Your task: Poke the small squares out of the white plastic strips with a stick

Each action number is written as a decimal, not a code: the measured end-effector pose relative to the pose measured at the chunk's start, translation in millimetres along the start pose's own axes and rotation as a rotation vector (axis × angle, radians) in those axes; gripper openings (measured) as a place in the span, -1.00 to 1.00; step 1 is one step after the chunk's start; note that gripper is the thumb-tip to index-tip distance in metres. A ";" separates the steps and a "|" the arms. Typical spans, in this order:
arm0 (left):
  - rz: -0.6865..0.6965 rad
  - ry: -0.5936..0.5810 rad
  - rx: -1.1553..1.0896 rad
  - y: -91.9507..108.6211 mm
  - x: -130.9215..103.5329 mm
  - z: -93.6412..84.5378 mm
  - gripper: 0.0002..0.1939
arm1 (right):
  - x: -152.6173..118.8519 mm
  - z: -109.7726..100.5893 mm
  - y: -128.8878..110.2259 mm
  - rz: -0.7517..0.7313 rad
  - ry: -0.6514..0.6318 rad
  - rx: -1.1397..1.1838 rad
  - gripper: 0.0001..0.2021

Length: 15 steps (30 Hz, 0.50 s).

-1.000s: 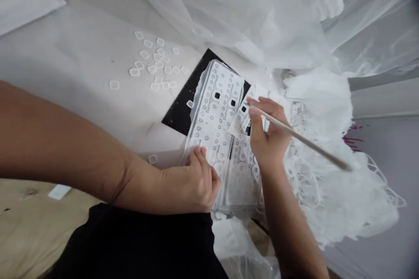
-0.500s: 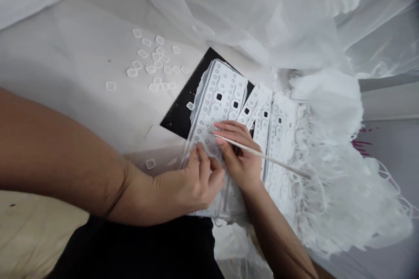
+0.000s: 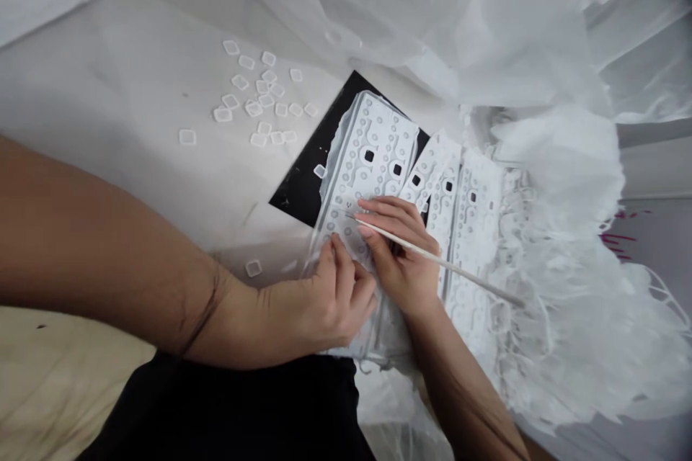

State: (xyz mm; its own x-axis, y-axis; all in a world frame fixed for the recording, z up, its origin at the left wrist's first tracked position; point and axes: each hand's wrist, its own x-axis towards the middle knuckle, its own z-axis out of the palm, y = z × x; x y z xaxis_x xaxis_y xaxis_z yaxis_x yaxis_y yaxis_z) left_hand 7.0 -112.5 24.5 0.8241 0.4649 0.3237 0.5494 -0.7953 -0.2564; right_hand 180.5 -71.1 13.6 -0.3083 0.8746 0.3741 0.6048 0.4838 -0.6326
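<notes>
A white moulded sheet (image 3: 378, 131) with round bumps and square holes lies on a black board (image 3: 303, 191). My right hand (image 3: 403, 252) grips a thin pale stick with a fine needle-like tip (image 3: 448, 263), its point over the sheet. Beside it, on the sheet's near left part, rests my left hand (image 3: 335, 295). Its thumb and fingers are pinched together at the surface; whatever is between them is hidden. More moulded strips (image 3: 444, 194) lie side by side to the right of my right hand.
Several small translucent square rings (image 3: 264, 97) are scattered on the white table (image 3: 145, 86), one near my left wrist. Clear plastic sheeting (image 3: 389, 7) drapes along the back. A heap of white stringy scraps (image 3: 595, 331) borders the strips on the right.
The whole view has shifted slightly, so the board, sheet and hands appear a little further right. Both hands keep nearly the same pose on the sheet.
</notes>
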 end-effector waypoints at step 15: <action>0.046 -0.084 0.083 0.1 -4.8 3.7 -0.78 | -2.3 9.4 -7.7 -0.292 -0.067 -0.241 -0.65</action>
State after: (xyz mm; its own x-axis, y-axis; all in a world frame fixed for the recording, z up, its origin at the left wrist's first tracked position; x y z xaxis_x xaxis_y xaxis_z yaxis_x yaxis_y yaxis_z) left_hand 3.6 -113.3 19.6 0.8557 0.4620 0.2331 0.5170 -0.7834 -0.3450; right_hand 169.7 -76.6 11.3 -0.5353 0.7053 0.4648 0.6372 0.6984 -0.3259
